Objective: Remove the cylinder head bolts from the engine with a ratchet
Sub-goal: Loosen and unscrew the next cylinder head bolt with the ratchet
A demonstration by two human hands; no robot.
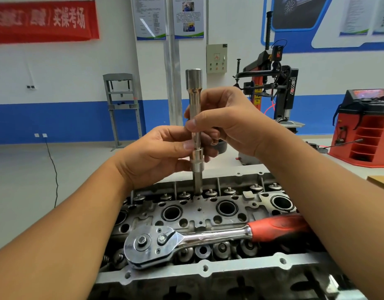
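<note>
Extension bar with socket (195, 118), centre of frame: shiny silver. Ratchet (186, 239), lower centre: chrome head and shaft, red handle with black parts. Cylinder head (208, 215): dull grey metal, dark round holes. Banner (44, 20), upper left: red, white characters. Wall (67, 83): white above, blue band below. Tyre machine (273, 83), right of centre: black and red. Cabinet (364, 135), right edge: orange-red, black top.

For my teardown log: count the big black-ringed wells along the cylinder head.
4 wells in one row: far left, half hidden behind the left forearm; left of centre; centre; right. The arms may hide others.
</note>
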